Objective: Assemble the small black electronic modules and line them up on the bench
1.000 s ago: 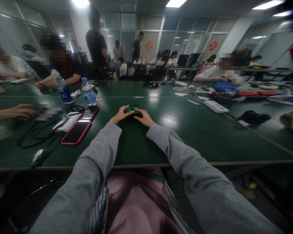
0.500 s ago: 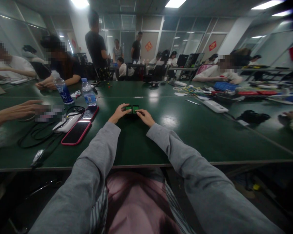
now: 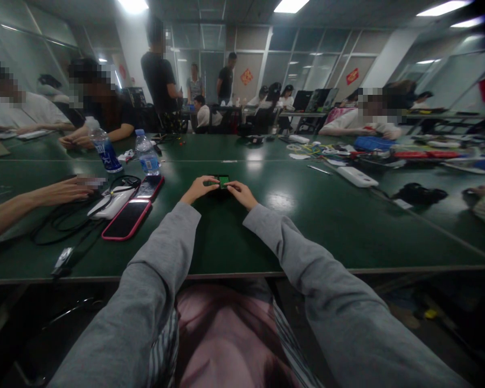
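A small dark object with a green top (image 3: 223, 181) lies on the green table (image 3: 242, 237) straight ahead of me. My left hand (image 3: 199, 188) rests beside its left end, fingers bent, fingertips on it. My right hand (image 3: 240, 193) pinches its right end between thumb and forefinger. Both arms wear grey sleeves. Only one green patch shows between my fingers; the rest is covered by my hands.
Two phones in pink cases (image 3: 126, 217) and a white power bank (image 3: 110, 202) with black cables lie at my left, near another person's hand (image 3: 67, 189). Two water bottles (image 3: 147, 153) stand behind them. A white power strip (image 3: 356, 176) and black item (image 3: 420, 193) lie right. Several people sit around.
My hands have closed in on the green-topped object, so one green patch shows instead of two. The other person's hand at left has slid right toward the cables.
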A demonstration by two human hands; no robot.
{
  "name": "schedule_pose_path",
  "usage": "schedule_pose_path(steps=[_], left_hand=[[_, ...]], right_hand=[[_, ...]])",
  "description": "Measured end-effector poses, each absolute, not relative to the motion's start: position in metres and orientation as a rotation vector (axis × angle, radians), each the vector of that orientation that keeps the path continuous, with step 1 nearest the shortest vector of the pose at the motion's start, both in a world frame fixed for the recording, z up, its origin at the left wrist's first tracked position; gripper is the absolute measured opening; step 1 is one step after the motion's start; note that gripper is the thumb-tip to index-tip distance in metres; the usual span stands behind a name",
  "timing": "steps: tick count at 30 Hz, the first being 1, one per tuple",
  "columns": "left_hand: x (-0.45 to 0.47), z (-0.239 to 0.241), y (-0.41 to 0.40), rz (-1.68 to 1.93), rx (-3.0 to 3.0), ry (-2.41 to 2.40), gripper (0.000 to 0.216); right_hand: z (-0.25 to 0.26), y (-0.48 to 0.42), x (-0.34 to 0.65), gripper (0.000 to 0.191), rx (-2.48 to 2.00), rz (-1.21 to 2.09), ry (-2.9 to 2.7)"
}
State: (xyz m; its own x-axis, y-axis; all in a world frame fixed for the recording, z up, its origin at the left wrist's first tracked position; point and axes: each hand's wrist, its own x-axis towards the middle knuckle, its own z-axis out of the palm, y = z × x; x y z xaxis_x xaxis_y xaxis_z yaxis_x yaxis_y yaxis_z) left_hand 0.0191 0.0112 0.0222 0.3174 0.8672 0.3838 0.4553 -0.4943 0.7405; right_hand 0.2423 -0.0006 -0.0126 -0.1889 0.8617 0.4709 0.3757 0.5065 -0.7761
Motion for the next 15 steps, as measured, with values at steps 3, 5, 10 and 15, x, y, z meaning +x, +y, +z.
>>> schedule_pose_path(steps=[3,5,10,15], left_hand=[[0.014,0.02,0.015,1.053,2.107,1.095,0.03],[0.01,0.02,0.016,1.05,2.101,1.077,0.031],[0.007,0.027,0.013,1.021,2.125,1.101,0.023],[0.011,0.037,0.01,0.949,2.241,1.191,0.011]], right_hand=[[-0.012,-0.001,0.243,0.027,-1.019,0.646,-1.768],[-0.011,-0.002,0.243,0.027,-1.001,0.658,-1.757],[-0.01,-0.003,0.243,0.027,-1.038,0.658,-1.718],[-0.011,-0.001,0.245,0.027,-1.057,0.654,-1.743]])
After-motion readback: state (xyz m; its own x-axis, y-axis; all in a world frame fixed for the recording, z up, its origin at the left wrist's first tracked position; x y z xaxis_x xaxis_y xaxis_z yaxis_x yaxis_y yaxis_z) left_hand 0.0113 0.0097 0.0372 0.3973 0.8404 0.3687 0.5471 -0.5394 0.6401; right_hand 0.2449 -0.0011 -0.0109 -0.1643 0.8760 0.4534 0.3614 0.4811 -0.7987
